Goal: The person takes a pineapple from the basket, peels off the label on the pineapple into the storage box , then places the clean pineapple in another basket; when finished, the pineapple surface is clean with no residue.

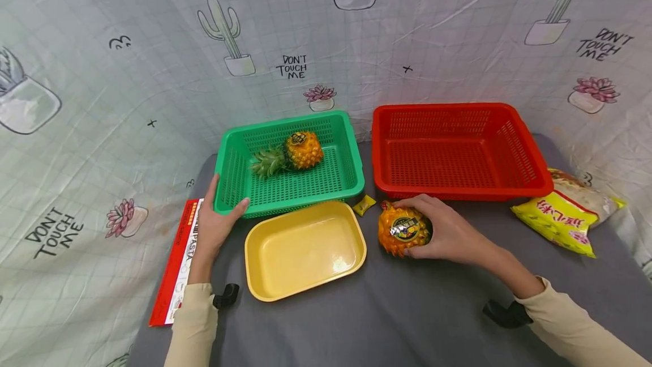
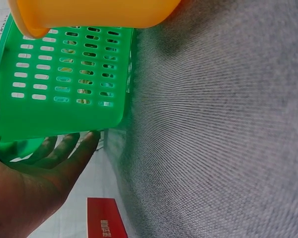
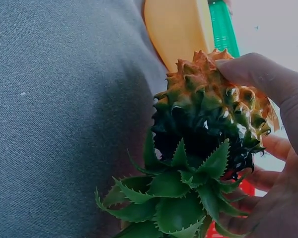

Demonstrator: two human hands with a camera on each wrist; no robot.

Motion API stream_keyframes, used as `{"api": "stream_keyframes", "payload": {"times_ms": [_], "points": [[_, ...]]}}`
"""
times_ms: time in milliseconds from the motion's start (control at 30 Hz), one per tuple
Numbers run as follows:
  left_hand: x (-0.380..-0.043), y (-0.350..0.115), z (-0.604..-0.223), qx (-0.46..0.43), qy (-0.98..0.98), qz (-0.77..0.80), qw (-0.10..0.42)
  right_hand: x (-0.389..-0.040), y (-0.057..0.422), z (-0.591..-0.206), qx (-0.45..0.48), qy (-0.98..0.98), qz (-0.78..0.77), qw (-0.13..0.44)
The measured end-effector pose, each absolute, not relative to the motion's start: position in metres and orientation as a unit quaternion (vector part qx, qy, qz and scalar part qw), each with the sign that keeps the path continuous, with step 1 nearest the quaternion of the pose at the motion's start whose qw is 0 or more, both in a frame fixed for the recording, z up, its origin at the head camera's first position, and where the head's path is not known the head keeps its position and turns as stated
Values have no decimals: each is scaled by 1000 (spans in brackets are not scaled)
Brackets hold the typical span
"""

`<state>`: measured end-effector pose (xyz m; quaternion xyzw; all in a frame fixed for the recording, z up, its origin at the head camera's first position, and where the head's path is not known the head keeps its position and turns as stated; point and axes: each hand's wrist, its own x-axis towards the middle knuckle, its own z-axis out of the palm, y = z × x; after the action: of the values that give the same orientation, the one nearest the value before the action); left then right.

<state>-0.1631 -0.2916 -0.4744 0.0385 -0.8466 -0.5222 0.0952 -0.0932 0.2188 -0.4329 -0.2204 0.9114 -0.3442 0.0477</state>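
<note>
At the near left corner of the green basket (image 1: 290,197), my left hand (image 1: 214,225) grips the side, thumb over the rim and fingers along the outer wall. A small orange pineapple (image 1: 305,153) with a green crown lies on its side in that basket. My right hand (image 1: 450,231) holds a second small pineapple (image 1: 404,230) in front of the red basket (image 1: 458,192). Its sticker shows in the head view. In the right wrist view, the thumb presses the orange end and the spiny green crown (image 3: 174,203) points toward the camera.
A yellow tray (image 1: 305,248) stands in front of the green basket. Beside its far right corner lies a small yellow packet (image 1: 364,205). Along the left edge is a red and white pasta box (image 1: 175,276), and at right lies a yellow food bag (image 1: 555,214). A printed curtain (image 1: 356,61) hangs behind.
</note>
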Motion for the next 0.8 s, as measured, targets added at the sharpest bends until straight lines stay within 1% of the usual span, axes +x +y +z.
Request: {"api": "stream_keyframes", "payload": {"times_ms": [233, 533, 800], "points": [[-163, -291, -475, 44, -844, -526, 89, -92, 219, -439, -227, 915, -332, 30], [-147, -271, -441, 42, -836, -541, 84, -91, 220, -445, -241, 915, -322, 21], [-145, -269, -437, 42, -834, -544, 81, -91, 223, -448, -234, 918, -320, 23]]}}
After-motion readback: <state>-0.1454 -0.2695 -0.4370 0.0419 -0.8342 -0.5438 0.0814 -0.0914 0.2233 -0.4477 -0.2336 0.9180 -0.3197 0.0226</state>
